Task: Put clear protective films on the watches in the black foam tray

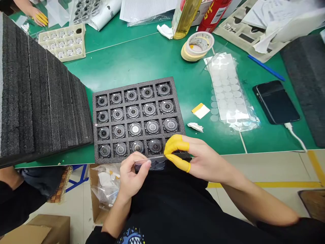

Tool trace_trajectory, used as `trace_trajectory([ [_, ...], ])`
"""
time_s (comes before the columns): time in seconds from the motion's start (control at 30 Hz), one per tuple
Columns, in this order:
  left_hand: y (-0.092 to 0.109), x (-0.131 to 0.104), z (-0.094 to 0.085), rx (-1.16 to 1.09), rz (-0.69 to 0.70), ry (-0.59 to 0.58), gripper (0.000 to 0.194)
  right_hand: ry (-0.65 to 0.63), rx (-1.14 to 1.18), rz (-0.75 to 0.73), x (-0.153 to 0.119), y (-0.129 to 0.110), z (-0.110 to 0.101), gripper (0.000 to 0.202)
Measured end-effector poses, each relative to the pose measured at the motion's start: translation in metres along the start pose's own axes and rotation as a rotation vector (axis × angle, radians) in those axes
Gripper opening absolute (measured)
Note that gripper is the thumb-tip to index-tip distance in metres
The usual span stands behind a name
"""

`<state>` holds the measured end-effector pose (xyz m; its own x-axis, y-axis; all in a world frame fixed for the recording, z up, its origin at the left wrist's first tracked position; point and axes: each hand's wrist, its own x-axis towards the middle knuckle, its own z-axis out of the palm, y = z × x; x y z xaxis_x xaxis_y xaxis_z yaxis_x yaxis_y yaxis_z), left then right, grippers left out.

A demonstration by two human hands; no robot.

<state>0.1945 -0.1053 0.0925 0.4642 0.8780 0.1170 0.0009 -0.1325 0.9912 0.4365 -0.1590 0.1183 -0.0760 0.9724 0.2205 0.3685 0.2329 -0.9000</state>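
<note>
Just over the table's front edge, a thin sheet of round clear films (158, 164) is held nearly edge-on. My left hand (134, 173) pinches its left end between thumb and fingers. Yellow finger cots cover the thumb and a finger of my right hand (195, 154), which are closed at the sheet's right corner. Behind both hands lies a black foam tray (95, 135) with rows of round watch cases, backs up, one per compartment. One watch case (135, 129) in the middle shows a paler disc than the others. My right hand hides the tray's near right corner.
Stacked dark foam trays (45, 91) stand tall on the left. Right of the tray lie sticker sheets (228, 88), a plugged-in phone (278, 101), a blue stick (266, 67) and tape rolls (195, 47). A co-worker's hand (38, 16) is at the far left, near a cream tray (82, 44).
</note>
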Motion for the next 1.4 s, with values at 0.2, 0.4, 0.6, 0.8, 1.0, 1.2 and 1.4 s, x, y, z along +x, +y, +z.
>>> trace_trajectory([
  [0.2,-0.001,0.001,0.001,-0.028,-0.051,0.015,0.021,0.046,-0.09,-0.093,0.002,0.001,0.005,0.018],
  [0.4,-0.005,0.0,0.005,-0.207,-0.258,0.054,0.034,0.149,-0.342,-0.362,0.002,0.007,0.013,0.024],
  [0.6,-0.01,-0.002,0.006,-0.316,-0.447,0.035,0.044,0.047,-0.337,-0.461,-0.014,0.009,0.011,0.023],
  [0.8,-0.016,-0.001,0.0,-0.298,-0.372,0.008,0.041,0.123,-0.252,-0.317,0.004,-0.001,-0.001,0.028],
  [1.0,-0.025,-0.002,-0.005,-0.241,-0.252,-0.118,0.028,-0.033,-0.165,-0.13,0.069,0.022,-0.012,0.015],
  [1.2,-0.032,-0.002,-0.005,-0.136,-0.165,-0.149,0.02,-0.371,-0.205,-0.035,0.128,0.045,-0.003,0.011],
  [1.4,-0.038,-0.001,-0.009,-0.138,-0.06,-0.187,0.009,-0.609,-0.227,-0.023,0.161,0.052,0.006,0.013],
])
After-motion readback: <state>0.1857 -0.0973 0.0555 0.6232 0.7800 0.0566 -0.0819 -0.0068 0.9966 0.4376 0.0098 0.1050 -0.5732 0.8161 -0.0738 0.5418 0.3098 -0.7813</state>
